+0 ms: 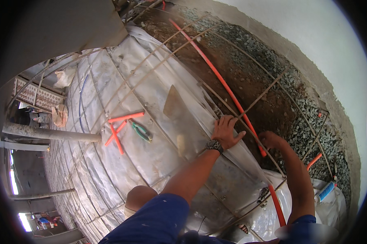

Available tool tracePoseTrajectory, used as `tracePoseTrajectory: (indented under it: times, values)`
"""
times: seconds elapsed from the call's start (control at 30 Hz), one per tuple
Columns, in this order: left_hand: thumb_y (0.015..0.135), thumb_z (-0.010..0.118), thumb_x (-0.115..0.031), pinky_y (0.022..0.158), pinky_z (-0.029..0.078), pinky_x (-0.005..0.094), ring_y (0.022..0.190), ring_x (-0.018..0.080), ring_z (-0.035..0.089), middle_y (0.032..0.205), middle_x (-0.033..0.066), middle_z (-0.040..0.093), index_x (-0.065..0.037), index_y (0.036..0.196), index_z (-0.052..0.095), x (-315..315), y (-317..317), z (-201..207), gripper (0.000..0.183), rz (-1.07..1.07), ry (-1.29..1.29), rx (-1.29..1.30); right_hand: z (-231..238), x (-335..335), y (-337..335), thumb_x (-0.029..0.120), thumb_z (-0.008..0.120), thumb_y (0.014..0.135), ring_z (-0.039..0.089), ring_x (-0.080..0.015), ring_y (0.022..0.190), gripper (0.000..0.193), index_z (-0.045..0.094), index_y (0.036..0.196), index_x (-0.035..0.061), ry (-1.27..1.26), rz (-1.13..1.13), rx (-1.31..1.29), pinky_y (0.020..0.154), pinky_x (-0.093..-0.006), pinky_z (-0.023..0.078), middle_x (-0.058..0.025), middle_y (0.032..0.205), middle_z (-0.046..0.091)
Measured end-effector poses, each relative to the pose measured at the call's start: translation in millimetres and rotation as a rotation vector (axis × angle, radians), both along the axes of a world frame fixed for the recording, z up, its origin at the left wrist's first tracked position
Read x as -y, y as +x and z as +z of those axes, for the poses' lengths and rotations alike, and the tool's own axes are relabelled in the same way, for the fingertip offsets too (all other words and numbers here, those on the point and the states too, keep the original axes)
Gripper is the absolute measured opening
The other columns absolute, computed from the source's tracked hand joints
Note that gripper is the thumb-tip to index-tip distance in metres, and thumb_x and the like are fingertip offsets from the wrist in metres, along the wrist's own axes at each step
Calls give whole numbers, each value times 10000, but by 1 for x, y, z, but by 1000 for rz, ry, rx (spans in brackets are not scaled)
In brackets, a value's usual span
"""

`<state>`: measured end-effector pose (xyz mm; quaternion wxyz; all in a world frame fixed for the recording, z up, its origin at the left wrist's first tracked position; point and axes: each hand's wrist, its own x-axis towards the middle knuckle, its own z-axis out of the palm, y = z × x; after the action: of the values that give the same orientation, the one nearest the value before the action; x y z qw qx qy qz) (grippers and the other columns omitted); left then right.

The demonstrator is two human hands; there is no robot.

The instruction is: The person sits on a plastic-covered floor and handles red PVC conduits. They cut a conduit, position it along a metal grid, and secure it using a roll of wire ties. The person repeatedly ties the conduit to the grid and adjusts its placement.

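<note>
My left hand (pixel 227 132) presses down with fingers spread at the edge of the clear plastic sheet (pixel 179 93), beside a thin steel bar. A dark watch is on that wrist. A long orange pipe (pixel 224 81) runs over the bare soil and ends between my hands. Beside that end, my right hand (pixel 273 140) is curled over the soil next to the steel bar (pixel 262 142). Its fingertips are partly hidden, so what they hold cannot be made out. Nearer to me, another orange pipe (pixel 276 205) emerges by the sheet's edge, apart from the first.
Steel bars form a grid over the sheet. Short orange pipe pieces (pixel 126 117) and green-handled pliers (pixel 140 131) lie to the left. Grey gravel (pixel 309 122) borders the white wall (pixel 326 36). A blue-and-white roll-shaped object (pixel 325 191) and an orange stub (pixel 314 161) are at right.
</note>
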<state>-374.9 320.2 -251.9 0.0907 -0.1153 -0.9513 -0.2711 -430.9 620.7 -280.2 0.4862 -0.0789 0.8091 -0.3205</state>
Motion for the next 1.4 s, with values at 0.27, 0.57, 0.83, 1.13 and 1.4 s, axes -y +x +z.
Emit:
tracePoseTrajectory:
  times: [0.27,0.57,0.83,1.13,1.4]
  values:
    - [897,810,-507,1119,402,554,1351,372,541,1422,169,598,-69,1383,618,1,0,-1,682,0,2,1,-1,-2,1,98,639,918,794,-271,802,274,768,1140,2,13,14,-34,709,-412,661,-154,946,790]
    - [921,782,-525,1153,387,563,1394,399,517,1471,197,590,-52,1418,600,-1,-3,2,710,-10,-34,108,-25,-11,0,129,653,935,787,-297,815,285,757,1163,-6,9,108,-144,712,-439,632,-178,962,784]
    - [910,821,-533,1147,415,585,1339,420,564,1386,183,640,-73,1384,647,-6,-3,-19,683,-20,-9,-110,-14,-9,5,203,587,1032,767,-277,879,375,715,1349,48,65,111,-131,789,-437,612,-170,1044,789]
    - [930,805,-532,1128,409,561,1331,385,555,1389,150,622,-75,1379,626,-10,-3,-14,665,-22,-48,-79,6,1,4,177,604,980,775,-263,731,273,735,1159,19,25,22,-102,669,-419,647,-146,905,766]
    - [909,786,-595,1171,397,571,1378,427,534,1425,208,626,-62,1412,629,-1,0,-17,750,8,36,-24,76,-26,8,300,680,974,741,-304,802,298,715,1055,15,67,-15,-182,731,-453,621,-170,910,735]
